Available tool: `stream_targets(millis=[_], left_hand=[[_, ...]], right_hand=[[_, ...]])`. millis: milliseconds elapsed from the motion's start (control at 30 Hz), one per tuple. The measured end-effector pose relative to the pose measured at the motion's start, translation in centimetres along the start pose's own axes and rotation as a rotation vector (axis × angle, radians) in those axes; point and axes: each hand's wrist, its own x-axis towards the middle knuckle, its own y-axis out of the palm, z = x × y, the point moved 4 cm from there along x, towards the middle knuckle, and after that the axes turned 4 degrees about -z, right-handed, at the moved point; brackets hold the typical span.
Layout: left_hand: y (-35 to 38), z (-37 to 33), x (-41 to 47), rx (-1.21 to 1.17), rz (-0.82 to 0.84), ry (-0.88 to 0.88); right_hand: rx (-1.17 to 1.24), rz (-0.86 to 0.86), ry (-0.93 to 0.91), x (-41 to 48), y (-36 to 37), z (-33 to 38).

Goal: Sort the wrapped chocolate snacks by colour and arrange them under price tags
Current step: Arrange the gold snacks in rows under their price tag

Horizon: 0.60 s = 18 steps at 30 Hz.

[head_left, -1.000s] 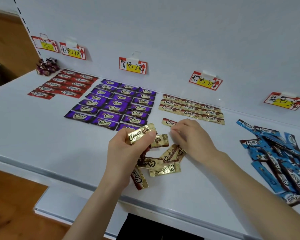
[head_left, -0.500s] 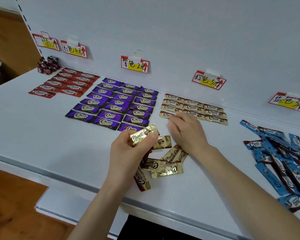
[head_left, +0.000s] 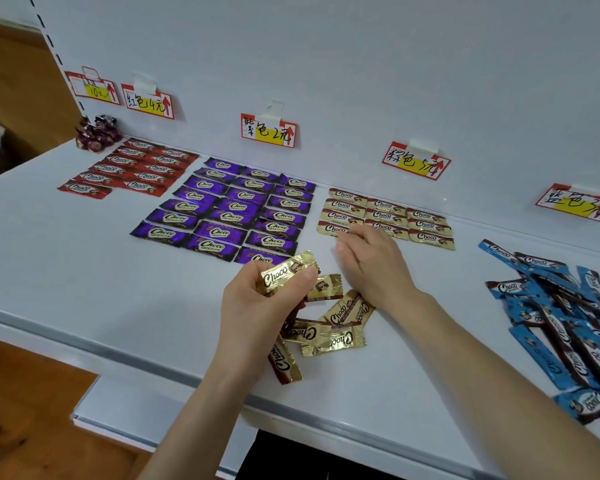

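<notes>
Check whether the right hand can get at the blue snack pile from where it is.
Probably yes: the right hand sits by the gold rows, and only bare shelf lies between it and the blue snack pile.

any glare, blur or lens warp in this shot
Head view: soft, even light with only faint shadows; bright glare on the shiny gold foil snack held in the left hand; little blur at centre; the blue wrapped snacks at the right edge look stretched by the wide lens.
</notes>
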Motion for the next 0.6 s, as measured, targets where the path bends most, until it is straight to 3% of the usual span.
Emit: stream_targets(millis=[400,600], left_hand=[[-0.03,0.12,0.10,0.017,-0.008,0.019],[-0.07,0.19,0.22,0.003,-0.001,0.024]], right_hand=[[-0.016,0.002,-0.025,0.09,0.27,-0.16],[0.088,-0.085,0.023,0.18,-0.06,-0.60]])
